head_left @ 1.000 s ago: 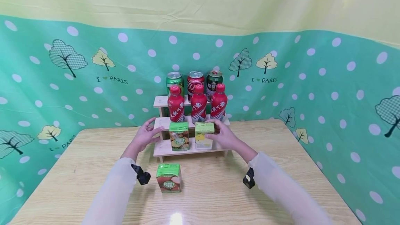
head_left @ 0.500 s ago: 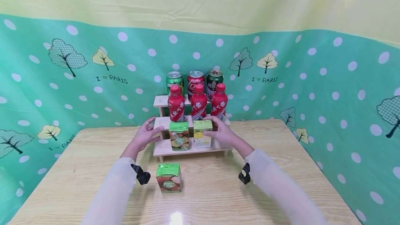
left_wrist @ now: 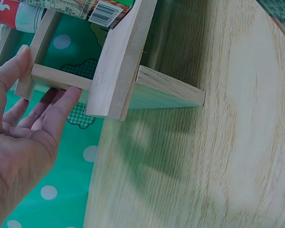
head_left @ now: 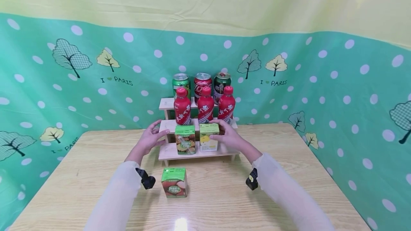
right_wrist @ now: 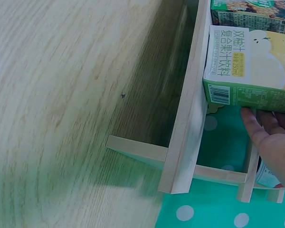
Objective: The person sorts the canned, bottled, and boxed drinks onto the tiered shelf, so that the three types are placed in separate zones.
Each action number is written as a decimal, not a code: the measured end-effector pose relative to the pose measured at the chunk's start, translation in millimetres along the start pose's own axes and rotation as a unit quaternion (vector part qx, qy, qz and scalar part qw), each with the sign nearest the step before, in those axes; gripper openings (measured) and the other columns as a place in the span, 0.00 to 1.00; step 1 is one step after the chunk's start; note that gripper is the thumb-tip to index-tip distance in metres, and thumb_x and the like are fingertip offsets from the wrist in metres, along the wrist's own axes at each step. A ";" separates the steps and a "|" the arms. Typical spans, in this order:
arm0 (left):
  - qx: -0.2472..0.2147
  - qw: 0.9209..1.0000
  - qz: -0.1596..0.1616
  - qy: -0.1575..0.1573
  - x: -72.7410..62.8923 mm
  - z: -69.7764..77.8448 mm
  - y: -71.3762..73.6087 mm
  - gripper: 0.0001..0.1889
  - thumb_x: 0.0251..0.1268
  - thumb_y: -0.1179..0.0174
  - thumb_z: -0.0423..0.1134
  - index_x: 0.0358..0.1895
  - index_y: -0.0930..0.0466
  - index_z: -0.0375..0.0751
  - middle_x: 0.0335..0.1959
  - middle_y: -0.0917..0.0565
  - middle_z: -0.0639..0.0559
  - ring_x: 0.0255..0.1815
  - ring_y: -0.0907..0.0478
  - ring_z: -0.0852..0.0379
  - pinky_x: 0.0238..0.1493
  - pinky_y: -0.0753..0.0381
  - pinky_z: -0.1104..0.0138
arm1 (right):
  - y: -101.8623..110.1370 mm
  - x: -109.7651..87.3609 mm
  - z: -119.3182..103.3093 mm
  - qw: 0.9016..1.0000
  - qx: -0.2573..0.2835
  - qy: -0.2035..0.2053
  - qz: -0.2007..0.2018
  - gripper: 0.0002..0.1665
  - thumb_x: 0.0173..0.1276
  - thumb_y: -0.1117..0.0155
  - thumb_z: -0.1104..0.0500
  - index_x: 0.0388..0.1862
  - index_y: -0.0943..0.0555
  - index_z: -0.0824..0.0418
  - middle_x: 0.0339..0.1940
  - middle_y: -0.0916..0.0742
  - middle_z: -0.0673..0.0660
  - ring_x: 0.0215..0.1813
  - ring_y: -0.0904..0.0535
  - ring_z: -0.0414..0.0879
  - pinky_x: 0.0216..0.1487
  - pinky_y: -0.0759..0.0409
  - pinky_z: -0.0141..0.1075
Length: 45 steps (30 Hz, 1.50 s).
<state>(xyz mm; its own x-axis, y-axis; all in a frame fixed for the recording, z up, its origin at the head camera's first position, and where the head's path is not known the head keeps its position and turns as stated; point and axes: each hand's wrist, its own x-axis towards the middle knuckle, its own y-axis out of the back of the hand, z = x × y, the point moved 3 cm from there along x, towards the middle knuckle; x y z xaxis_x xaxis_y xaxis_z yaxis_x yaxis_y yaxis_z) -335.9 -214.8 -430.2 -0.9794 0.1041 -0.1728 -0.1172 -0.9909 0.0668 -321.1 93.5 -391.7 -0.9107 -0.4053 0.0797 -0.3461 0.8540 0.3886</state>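
My right hand [head_left: 229, 137] holds a pale green and yellow juice carton [head_left: 208, 142] at its right side, upright on the lowest tier of a wooden step rack [head_left: 179, 156]. In the right wrist view, fingertips touch the green side of that carton [right_wrist: 256, 71]. A brown and green juice carton [head_left: 185, 143] stands just to its left. My left hand [head_left: 148, 142] grips the rack's left end; in the left wrist view, the thumb lies against a tier board and the fingers against the side bar [left_wrist: 61, 77]. Another green-topped juice carton [head_left: 174, 184] stands on the table in front.
Three red bottles [head_left: 205, 108] stand on the middle tier. Behind them on the top tier are three cans [head_left: 203, 85]. A green dotted cloth [head_left: 135, 92] hangs behind the wooden table [head_left: 269, 188] and along its right side.
My right hand has moved slightly left and back with the pale green and yellow carton, narrowing its gap to the brown and green one. My left hand stays on the rack.
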 end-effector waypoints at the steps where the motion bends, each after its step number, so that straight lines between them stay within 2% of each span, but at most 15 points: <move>1: -0.001 1.000 0.000 0.000 0.0 0.2 -0.1 0.43 0.66 0.43 0.40 0.75 0.63 0.49 0.73 0.50 0.31 0.69 0.40 0.34 0.62 0.26 0.52 | -0.1 -0.2 0.3 1.000 0.001 -0.001 0.001 0.33 0.61 0.34 0.59 0.65 0.33 0.50 0.71 0.33 0.54 0.67 0.31 0.53 0.69 0.31 0.48; 11: 0.003 1.000 0.001 0.006 0.4 -0.6 -0.6 0.43 0.65 0.42 0.43 0.75 0.63 0.50 0.73 0.51 0.31 0.69 0.40 0.35 0.62 0.26 0.52 | -3.6 -3.4 0.7 1.000 0.012 0.000 0.025 0.34 0.61 0.33 0.59 0.65 0.34 0.51 0.66 0.29 0.55 0.63 0.29 0.52 0.65 0.27 0.46; 16: 0.003 1.000 -0.002 0.003 -0.3 0.8 -0.2 0.44 0.65 0.42 0.42 0.75 0.63 0.50 0.73 0.53 0.31 0.70 0.41 0.35 0.62 0.26 0.52 | 1.2 -5.6 -4.3 0.998 -0.020 0.012 0.054 0.34 0.59 0.32 0.58 0.64 0.33 0.49 0.65 0.27 0.53 0.63 0.29 0.51 0.64 0.26 0.46; 24: 0.008 1.000 -0.001 0.007 -2.4 2.1 -2.2 0.43 0.66 0.43 0.42 0.76 0.63 0.50 0.74 0.55 0.31 0.70 0.42 0.34 0.64 0.28 0.51 | 12.7 -13.8 -8.8 0.996 -0.021 0.033 0.084 0.31 0.60 0.32 0.57 0.61 0.29 0.58 0.57 0.21 0.58 0.58 0.23 0.53 0.60 0.22 0.45; 30: 0.003 1.000 -0.001 0.007 -1.8 1.3 -1.7 0.43 0.66 0.42 0.42 0.76 0.63 0.50 0.74 0.55 0.30 0.70 0.41 0.34 0.64 0.28 0.52 | 17.6 -22.6 -14.9 0.995 -0.017 0.050 0.087 0.27 0.61 0.33 0.59 0.58 0.28 0.63 0.55 0.20 0.60 0.57 0.23 0.54 0.58 0.20 0.45; 36: 0.006 1.000 0.000 0.007 -0.9 0.4 0.1 0.44 0.65 0.42 0.43 0.76 0.63 0.51 0.74 0.55 0.31 0.70 0.42 0.35 0.64 0.28 0.51 | 16.8 -33.5 -21.8 0.995 -0.020 0.056 0.079 0.26 0.59 0.32 0.59 0.56 0.26 0.61 0.53 0.19 0.60 0.55 0.22 0.54 0.54 0.20 0.43; 41: 0.006 1.000 -0.002 0.006 -0.6 0.7 -1.2 0.44 0.65 0.42 0.44 0.75 0.63 0.50 0.74 0.56 0.31 0.70 0.42 0.35 0.64 0.29 0.51 | 13.7 -41.2 -23.0 0.994 -0.016 0.068 0.086 0.25 0.59 0.32 0.60 0.55 0.26 0.61 0.51 0.19 0.62 0.52 0.22 0.55 0.52 0.20 0.46; 45: 0.009 1.000 -0.002 0.006 0.0 -0.1 -1.0 0.43 0.65 0.42 0.44 0.75 0.63 0.50 0.74 0.56 0.31 0.70 0.42 0.35 0.64 0.28 0.51 | 7.4 -47.5 -23.1 0.993 -0.005 0.070 0.097 0.23 0.60 0.33 0.61 0.54 0.25 0.62 0.48 0.18 0.63 0.49 0.21 0.54 0.49 0.19 0.39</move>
<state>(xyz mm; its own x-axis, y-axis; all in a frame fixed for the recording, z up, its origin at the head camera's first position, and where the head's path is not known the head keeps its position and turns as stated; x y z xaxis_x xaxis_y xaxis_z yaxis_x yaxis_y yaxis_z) -335.7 -213.8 -430.4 -0.9767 0.1078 -0.1856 -0.1249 -0.9887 0.0827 -275.2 111.6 -371.4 -0.9196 -0.2753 0.2803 -0.1643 0.9176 0.3620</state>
